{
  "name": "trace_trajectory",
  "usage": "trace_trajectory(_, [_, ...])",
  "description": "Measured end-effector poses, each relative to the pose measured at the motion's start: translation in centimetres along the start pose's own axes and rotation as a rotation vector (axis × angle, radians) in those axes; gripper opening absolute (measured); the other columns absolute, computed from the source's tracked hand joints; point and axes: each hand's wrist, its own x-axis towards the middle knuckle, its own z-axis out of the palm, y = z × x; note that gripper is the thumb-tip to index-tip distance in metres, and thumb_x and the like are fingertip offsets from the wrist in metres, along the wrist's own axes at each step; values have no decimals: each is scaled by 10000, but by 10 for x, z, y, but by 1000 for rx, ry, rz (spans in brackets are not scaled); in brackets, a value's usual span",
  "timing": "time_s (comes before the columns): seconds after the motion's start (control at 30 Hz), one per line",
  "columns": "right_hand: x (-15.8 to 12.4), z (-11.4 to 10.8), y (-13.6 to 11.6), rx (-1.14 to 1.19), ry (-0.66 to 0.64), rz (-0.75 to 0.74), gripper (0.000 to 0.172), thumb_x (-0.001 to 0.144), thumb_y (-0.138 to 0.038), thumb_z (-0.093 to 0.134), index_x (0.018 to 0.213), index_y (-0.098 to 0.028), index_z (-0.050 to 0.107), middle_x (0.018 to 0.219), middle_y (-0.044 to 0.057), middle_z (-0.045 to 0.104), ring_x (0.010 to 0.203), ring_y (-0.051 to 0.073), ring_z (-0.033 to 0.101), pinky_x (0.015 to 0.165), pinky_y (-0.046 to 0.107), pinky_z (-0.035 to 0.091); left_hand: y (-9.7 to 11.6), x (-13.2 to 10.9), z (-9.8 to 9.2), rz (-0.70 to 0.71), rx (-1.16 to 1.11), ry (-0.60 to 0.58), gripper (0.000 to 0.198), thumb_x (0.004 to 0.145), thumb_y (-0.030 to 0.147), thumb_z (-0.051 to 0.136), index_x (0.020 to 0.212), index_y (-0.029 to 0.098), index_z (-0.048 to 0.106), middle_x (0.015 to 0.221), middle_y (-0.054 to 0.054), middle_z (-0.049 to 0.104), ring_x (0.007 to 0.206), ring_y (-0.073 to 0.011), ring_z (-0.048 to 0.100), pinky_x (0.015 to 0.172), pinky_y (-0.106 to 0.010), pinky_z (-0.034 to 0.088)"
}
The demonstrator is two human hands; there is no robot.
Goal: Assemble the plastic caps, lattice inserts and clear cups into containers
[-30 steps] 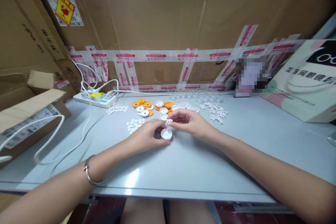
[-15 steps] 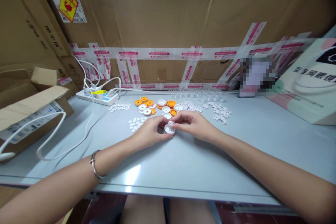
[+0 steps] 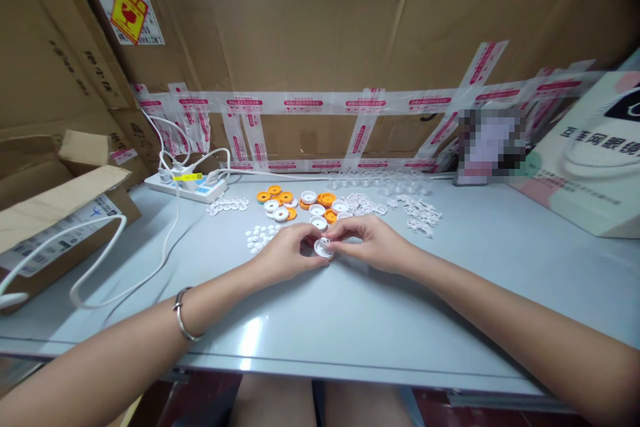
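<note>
My left hand (image 3: 289, 252) and my right hand (image 3: 371, 240) meet over the middle of the grey table (image 3: 350, 307). Between their fingertips is a small round white plastic cap (image 3: 323, 248); the left fingers pinch its edge. The right fingers press a tiny white part into its top, and that part is mostly hidden. Just beyond the hands lie orange and white discs (image 3: 300, 203), a patch of small white buttons (image 3: 260, 237) and a scatter of small white fittings (image 3: 420, 215).
A white power strip (image 3: 186, 187) with cables sits at the back left. An open cardboard box (image 3: 55, 213) stands at the left edge. A paper bag (image 3: 585, 160) leans at the right. Taped cardboard walls close the back. Clear small pieces (image 3: 380, 181) line the rear.
The right hand has brought its small white part down onto the white cap, and both hands have closed together around it. The view has shifted slightly.
</note>
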Motion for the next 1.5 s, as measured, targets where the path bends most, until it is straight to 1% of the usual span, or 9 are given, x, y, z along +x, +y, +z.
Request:
trace_trajectory(0.5, [-1,2,0,-16,-2,-37,161,711,-291,632,776,-145,650,815,58,683,759,156,632,756,320,508,-2,2,2,-40,-32,18,337,658,342,704,916,135,641,818,-28,635,713,-141,545,637,-228,409])
trace_trajectory(0.63, [2,-11,-4,40,28,-39,314,677,-339,672,931,-161,625,887,59,677,808,161,634,787,329,510,0,2,3,-54,-12,24,322,664,329,689,916,134,640,808,-29,625,715,-147,547,646,-235,411])
trace_trajectory(0.73, [8,-47,7,-14,257,6,382,709,-420,628,998,-171,607,911,72,679,799,177,640,748,340,517,1,1,3,-54,34,36,328,662,327,679,923,136,626,828,-35,617,733,-155,552,666,-246,419])
trace_trajectory(0.8, [12,-77,25,-264,548,48,310,747,-411,585,938,-171,632,911,76,674,790,181,630,745,343,505,1,0,3,-42,66,42,315,666,324,668,919,143,619,837,-35,612,736,-157,550,669,-250,421])
trace_trajectory(0.83, [13,-91,36,-431,640,87,281,764,-393,559,923,-176,640,896,71,670,780,184,622,738,345,500,1,0,3,-35,79,40,306,671,324,660,917,147,616,836,-34,609,735,-156,548,667,-250,421])
trace_trajectory(0.97, [19,-121,78,-608,708,151,226,715,-311,604,859,-149,671,949,122,618,919,264,561,846,426,427,1,0,3,-24,98,32,291,680,315,645,916,150,608,839,-35,605,734,-155,544,664,-251,418])
trace_trajectory(1.13, [30,-112,98,-735,666,148,265,689,-352,639,888,-184,691,937,104,577,969,287,503,872,427,389,3,-1,1,-15,110,23,280,675,295,648,918,163,604,865,-39,611,760,-165,542,686,-262,416])
trace_trajectory(1.33, [33,-101,97,-799,621,96,209,710,-304,604,857,-177,680,949,120,592,937,301,487,860,455,370,-1,-1,1,-18,79,31,336,651,321,687,935,162,604,898,-46,599,794,-173,549,705,-266,426])
trace_trajectory(1.5, [31,-96,88,-735,602,12,182,719,-265,585,858,-179,664,903,104,617,895,275,539,845,436,406,-2,-1,1,-31,62,46,310,643,336,692,888,162,618,869,-37,587,754,-157,537,676,-251,424])
